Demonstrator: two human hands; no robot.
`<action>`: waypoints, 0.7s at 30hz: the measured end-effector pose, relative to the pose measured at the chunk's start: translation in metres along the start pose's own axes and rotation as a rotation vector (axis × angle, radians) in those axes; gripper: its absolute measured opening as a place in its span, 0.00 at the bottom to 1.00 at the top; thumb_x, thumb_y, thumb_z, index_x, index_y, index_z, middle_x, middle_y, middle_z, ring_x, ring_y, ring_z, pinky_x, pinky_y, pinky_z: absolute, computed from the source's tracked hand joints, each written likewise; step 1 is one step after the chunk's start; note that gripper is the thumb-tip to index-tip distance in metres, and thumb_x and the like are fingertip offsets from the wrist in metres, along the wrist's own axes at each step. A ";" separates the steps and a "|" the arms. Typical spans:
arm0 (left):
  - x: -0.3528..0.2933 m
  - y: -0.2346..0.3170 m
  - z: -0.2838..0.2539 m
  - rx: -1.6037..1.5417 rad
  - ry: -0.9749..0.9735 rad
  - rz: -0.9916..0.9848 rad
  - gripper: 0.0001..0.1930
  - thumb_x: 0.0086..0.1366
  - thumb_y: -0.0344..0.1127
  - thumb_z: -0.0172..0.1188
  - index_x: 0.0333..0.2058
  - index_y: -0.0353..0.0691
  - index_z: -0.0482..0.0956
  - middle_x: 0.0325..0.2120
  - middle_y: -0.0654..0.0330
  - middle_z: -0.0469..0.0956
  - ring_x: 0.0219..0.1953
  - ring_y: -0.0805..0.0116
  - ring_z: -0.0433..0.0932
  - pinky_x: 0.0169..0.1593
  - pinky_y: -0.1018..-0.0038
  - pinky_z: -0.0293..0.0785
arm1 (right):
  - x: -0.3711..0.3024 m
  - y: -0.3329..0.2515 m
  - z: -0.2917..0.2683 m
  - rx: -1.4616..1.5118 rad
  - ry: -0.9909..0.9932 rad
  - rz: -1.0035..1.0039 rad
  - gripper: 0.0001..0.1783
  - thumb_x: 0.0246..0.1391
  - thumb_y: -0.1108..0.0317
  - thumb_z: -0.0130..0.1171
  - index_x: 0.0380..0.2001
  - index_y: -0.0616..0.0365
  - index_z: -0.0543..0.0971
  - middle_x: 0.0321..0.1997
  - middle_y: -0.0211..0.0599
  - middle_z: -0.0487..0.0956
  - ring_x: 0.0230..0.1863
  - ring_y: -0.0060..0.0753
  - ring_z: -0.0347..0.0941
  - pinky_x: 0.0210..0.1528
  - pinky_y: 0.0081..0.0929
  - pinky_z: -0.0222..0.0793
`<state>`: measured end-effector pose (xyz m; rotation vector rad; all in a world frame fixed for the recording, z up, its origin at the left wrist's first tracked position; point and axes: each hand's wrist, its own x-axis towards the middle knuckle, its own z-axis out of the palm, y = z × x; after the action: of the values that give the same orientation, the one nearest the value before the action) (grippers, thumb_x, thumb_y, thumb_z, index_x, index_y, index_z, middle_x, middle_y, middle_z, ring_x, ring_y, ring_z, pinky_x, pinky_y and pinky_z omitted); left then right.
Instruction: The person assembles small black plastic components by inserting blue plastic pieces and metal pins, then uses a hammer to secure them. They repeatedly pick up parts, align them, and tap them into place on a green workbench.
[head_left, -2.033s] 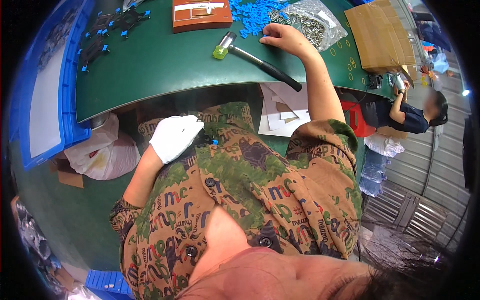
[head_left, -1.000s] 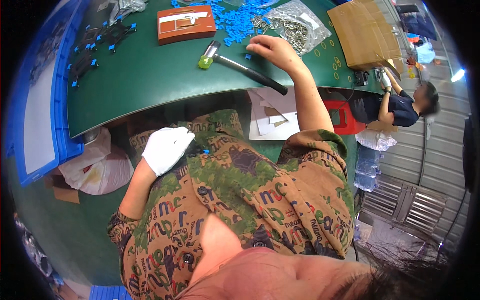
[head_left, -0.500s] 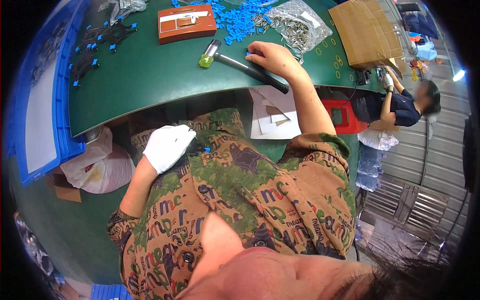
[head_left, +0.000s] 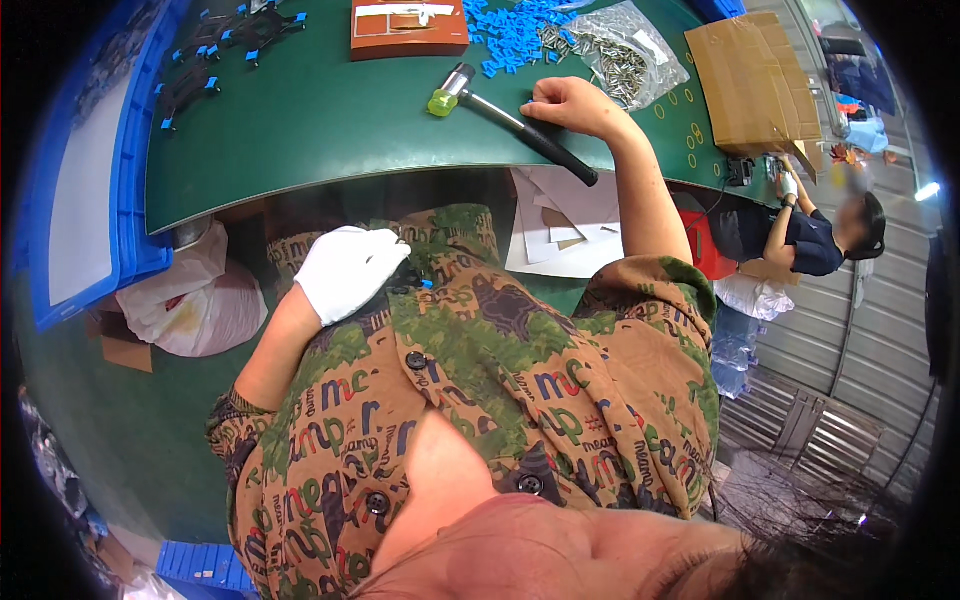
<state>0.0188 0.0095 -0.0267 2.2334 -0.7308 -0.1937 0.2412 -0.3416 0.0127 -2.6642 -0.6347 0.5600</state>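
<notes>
My left hand (head_left: 350,272), in a white glove, is closed near my lap around a black part (head_left: 405,279), mostly hidden by the fingers and the dark cloth. A small blue clip (head_left: 426,284) shows at the part's end. Bare, my right hand (head_left: 575,105) rests on the green table with its fingers curled in. A bit of blue shows at its fingertips, probably a small blue clip. Just below this hand lies a hammer (head_left: 520,128) with a black grip, a metal head and a yellow-green face.
Loose blue clips (head_left: 510,35) and a clear bag of metal pins (head_left: 620,65) lie beyond my right hand. An orange-brown box (head_left: 408,40) stands behind the hammer. Black parts with blue clips (head_left: 245,38) lie far left. A cardboard box (head_left: 755,85) and a co-worker (head_left: 810,235) are at right.
The whole view has shifted, so the table things appear farther right and higher. My right fingers have curled in more. My left hand still holds the black part at my lap.
</notes>
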 end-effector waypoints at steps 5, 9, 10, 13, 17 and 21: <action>-0.001 -0.004 0.001 0.019 -0.017 0.023 0.09 0.73 0.38 0.55 0.34 0.43 0.79 0.26 0.55 0.77 0.29 0.52 0.77 0.35 0.58 0.74 | -0.007 -0.014 -0.004 -0.020 -0.029 0.047 0.26 0.63 0.47 0.63 0.24 0.60 0.74 0.19 0.30 0.68 0.24 0.25 0.62 0.29 0.33 0.61; 0.000 -0.004 0.001 0.052 0.004 0.058 0.09 0.73 0.38 0.55 0.33 0.44 0.79 0.26 0.55 0.78 0.29 0.51 0.77 0.35 0.58 0.74 | -0.007 -0.018 -0.003 -0.053 -0.009 0.038 0.25 0.64 0.48 0.61 0.26 0.61 0.75 0.19 0.34 0.68 0.25 0.28 0.63 0.31 0.34 0.64; -0.001 -0.005 0.003 0.064 0.016 0.075 0.09 0.73 0.38 0.55 0.33 0.44 0.79 0.27 0.55 0.78 0.29 0.51 0.77 0.36 0.58 0.74 | -0.009 -0.022 -0.003 -0.085 0.019 0.014 0.24 0.65 0.49 0.61 0.27 0.61 0.75 0.20 0.35 0.68 0.25 0.29 0.64 0.31 0.34 0.64; -0.003 -0.010 0.011 0.069 0.088 0.108 0.14 0.73 0.40 0.54 0.29 0.39 0.76 0.22 0.53 0.75 0.29 0.50 0.75 0.36 0.59 0.72 | -0.024 -0.051 -0.006 0.023 0.040 -0.148 0.21 0.68 0.54 0.59 0.29 0.62 0.75 0.21 0.39 0.68 0.26 0.34 0.64 0.32 0.34 0.65; 0.002 0.002 0.001 -0.028 0.004 -0.009 0.12 0.72 0.39 0.56 0.30 0.39 0.77 0.23 0.53 0.75 0.29 0.50 0.76 0.36 0.58 0.72 | -0.046 -0.099 0.017 0.172 -0.068 -0.469 0.17 0.69 0.58 0.57 0.32 0.61 0.76 0.26 0.43 0.69 0.29 0.43 0.69 0.36 0.37 0.69; 0.000 -0.002 0.007 0.012 0.045 0.050 0.13 0.72 0.40 0.57 0.29 0.42 0.78 0.23 0.52 0.75 0.28 0.48 0.75 0.35 0.56 0.71 | -0.052 -0.137 0.048 0.184 -0.300 -0.587 0.18 0.70 0.54 0.52 0.33 0.58 0.76 0.32 0.48 0.80 0.38 0.57 0.77 0.40 0.49 0.72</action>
<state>0.0174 0.0057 -0.0331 2.2215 -0.7646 -0.1145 0.1286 -0.2402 0.0428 -2.0894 -1.3152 0.7932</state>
